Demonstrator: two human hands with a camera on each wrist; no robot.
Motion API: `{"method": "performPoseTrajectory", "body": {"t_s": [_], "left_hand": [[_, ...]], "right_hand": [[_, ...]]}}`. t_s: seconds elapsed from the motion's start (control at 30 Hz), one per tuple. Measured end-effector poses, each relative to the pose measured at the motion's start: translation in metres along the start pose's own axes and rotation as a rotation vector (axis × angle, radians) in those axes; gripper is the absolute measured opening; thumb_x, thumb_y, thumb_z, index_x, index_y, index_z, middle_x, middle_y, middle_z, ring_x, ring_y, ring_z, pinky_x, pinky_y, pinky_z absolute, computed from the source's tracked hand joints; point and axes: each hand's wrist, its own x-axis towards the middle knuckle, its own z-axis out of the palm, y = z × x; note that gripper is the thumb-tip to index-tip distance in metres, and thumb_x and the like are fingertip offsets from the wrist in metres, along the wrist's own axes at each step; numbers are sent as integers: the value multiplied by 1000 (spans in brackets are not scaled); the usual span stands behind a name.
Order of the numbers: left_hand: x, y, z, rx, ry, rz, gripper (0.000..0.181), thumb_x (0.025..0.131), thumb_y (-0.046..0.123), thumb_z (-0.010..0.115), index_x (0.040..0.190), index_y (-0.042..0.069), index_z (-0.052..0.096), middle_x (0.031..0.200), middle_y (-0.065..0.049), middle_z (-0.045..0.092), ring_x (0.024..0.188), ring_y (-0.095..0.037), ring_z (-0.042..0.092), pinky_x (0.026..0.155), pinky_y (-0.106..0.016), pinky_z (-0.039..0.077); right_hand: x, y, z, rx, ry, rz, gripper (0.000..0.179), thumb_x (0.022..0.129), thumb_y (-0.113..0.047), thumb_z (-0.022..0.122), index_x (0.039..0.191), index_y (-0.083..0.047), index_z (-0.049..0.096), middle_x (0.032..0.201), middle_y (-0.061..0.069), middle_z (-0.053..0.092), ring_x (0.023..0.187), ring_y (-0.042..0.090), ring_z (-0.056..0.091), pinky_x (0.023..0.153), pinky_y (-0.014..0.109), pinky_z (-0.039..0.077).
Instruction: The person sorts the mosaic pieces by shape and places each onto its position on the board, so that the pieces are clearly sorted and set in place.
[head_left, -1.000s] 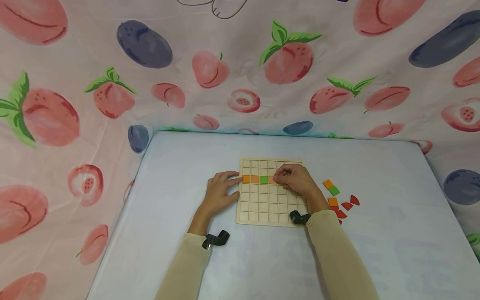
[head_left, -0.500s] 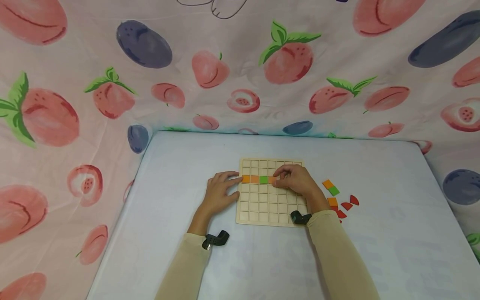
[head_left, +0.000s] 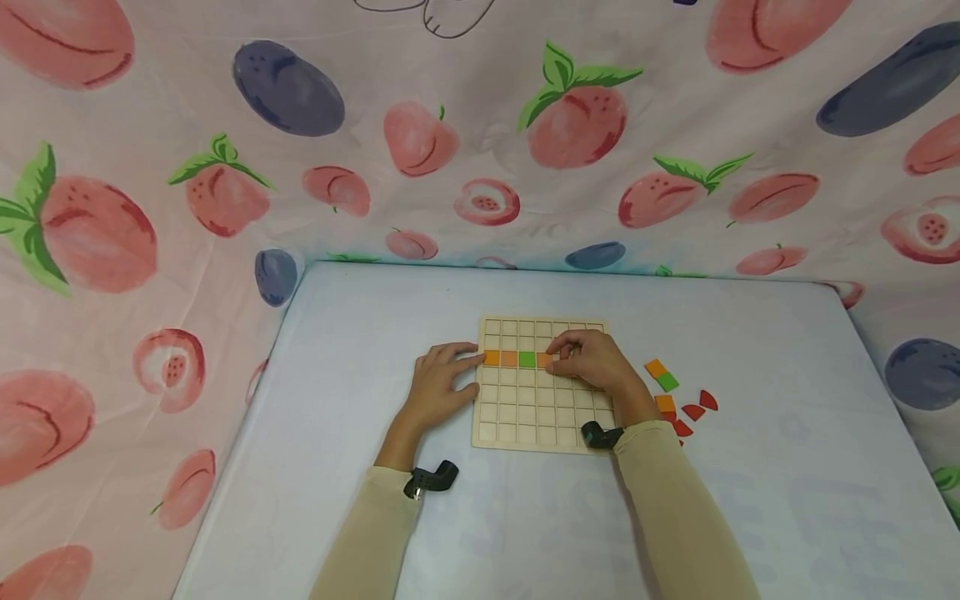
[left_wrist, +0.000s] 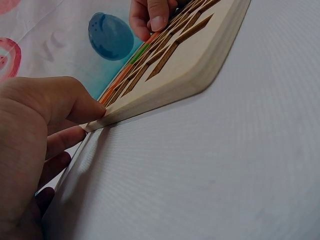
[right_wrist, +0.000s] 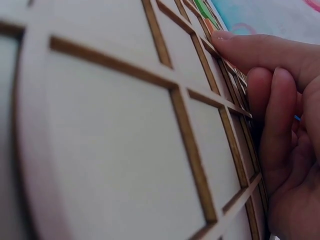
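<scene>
A wooden grid board (head_left: 510, 414) lies on the white table. A row of square tiles crosses it: a yellow-orange tile (head_left: 492, 358) at the left edge, an orange tile (head_left: 510, 359), a green tile (head_left: 527, 360) and another orange tile (head_left: 544, 360). My left hand (head_left: 441, 383) rests at the board's left edge, fingers stretched out, one fingertip by the yellow-orange tile. My right hand (head_left: 592, 360) reaches over the board; its thumb and forefinger pinch at the right side of the last orange tile. In the right wrist view, other fingers of this right hand (right_wrist: 285, 100) are curled.
Right of the board lie a loose yellow-orange tile (head_left: 656, 368), a green tile (head_left: 667, 382), another yellow-orange tile (head_left: 665, 404) and several red wedge pieces (head_left: 694, 412), some partly behind the right forearm. A fruit-patterned cloth (head_left: 487, 150) hangs behind the table.
The right thumb has shifted slightly down and apart from the forefinger at the last orange tile. The left hand and the board stay where they were.
</scene>
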Motion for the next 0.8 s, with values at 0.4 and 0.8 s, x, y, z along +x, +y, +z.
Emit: {"method": "performPoseTrajectory", "body": {"t_s": [0.4, 0.8], "left_hand": [[-1, 0, 0, -15, -3, -1, 51, 87, 26, 67, 138, 22, 66, 147, 3, 56, 138, -24, 44, 104, -49, 35], [0, -1, 1, -12, 4, 5, 51, 87, 26, 68, 137, 22, 67, 146, 4, 57, 137, -23, 45, 104, -49, 35]], "right_hand": [[-1, -1, 0, -23, -10, -9, 26, 82, -22, 84, 105, -13, 76, 85, 5, 61, 66, 21, 51, 63, 33, 45], [-11, 1, -14, 19, -49, -7, 30, 86, -28, 82, 110, -13, 74, 97, 10, 66, 73, 21, 56, 68, 32, 49]]}}
